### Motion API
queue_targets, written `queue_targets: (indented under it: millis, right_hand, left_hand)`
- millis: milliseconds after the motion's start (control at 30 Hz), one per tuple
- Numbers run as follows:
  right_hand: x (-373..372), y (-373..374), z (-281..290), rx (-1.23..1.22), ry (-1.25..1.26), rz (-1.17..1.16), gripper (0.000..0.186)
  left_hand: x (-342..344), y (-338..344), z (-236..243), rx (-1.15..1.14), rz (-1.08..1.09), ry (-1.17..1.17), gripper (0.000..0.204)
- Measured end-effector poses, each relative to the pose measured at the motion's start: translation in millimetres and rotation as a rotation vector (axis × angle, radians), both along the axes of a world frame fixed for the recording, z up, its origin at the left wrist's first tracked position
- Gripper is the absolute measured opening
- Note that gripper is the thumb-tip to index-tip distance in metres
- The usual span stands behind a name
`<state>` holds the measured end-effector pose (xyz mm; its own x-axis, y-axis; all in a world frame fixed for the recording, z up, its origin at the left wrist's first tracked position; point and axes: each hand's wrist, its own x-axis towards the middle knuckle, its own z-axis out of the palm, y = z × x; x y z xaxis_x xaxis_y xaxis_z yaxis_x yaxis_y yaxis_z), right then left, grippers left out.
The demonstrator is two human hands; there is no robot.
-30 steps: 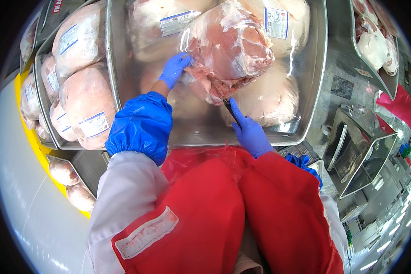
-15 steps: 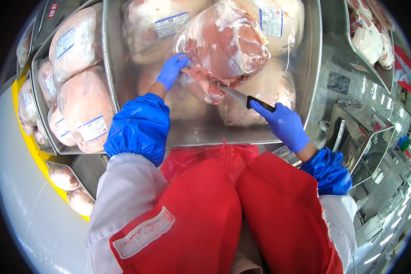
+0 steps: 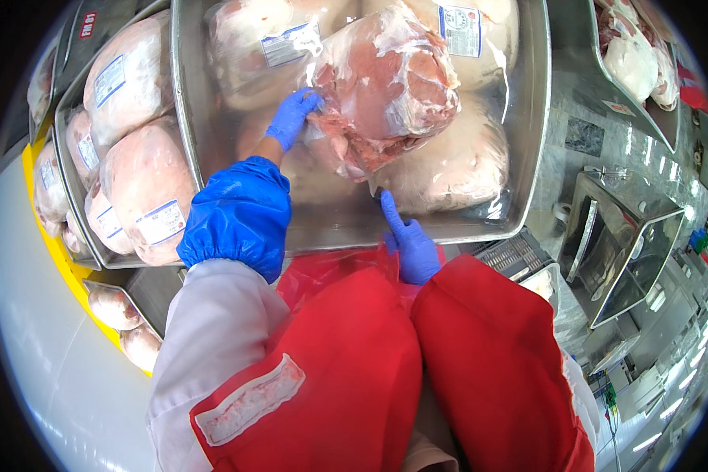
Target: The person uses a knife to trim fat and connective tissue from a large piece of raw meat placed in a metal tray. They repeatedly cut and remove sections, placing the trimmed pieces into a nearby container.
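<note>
A large unwrapped cut of raw meat point(image 3: 377, 82), red with white fat, lies on top of wrapped cuts in a metal tub point(image 3: 322, 237). My left hand point(image 3: 293, 118), in a blue glove, pinches the ragged left edge of this meat. Below the meat's lower tip, my right hand point(image 3: 411, 244), also blue-gloved, is closed around a knife point(image 3: 374, 187). Its index finger stretches along the dark handle, most of which the hand hides. The short visible length of blade points up at the hanging lower flap of meat.
Wrapped, labelled meat cuts point(image 3: 440, 169) fill much of the tub under the open one. More wrapped cuts point(image 3: 148, 185) sit in a metal bin on the left. A bin of meat point(image 3: 631, 63) stands at far right, above a clear-sided metal box point(image 3: 621, 244).
My right hand has swung left and toward me with the knife, from the right side to below the meat's tip. My left hand stays at the meat's edge.
</note>
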<state>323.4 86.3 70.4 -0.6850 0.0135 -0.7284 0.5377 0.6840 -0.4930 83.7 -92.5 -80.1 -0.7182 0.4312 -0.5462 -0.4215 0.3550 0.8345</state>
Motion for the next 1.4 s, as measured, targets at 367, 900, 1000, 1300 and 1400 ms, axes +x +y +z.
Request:
queue_targets:
  millis: [367, 900, 1000, 1300, 1400]
  right_hand:
    - [-51, 50, 18, -0.339, 0.289, -0.041, 0.065]
    - [-18, 70, 14, -0.288, 0.315, -0.062, 0.065]
    - [-10, 79, 17, -0.259, 0.248, -0.014, 0.064]
    - [20, 83, 8, -0.082, 0.205, -0.002, 0.062]
    - [19, 88, -1, 0.005, 0.307, 0.058, 0.060]
  left_hand:
    - [-26, -10, 9, -0.269, -0.402, 0.161, 0.029]
    - [-1, -7, 56, -0.424, -0.409, 0.488, 0.029]
    - [0, -5, 53, -0.503, -0.500, 0.574, 0.029]
    - [9, 48, 105, -0.924, -1.092, 0.725, 0.025]
    - [9, 51, 100, -0.913, -1.047, 0.729, 0.021]
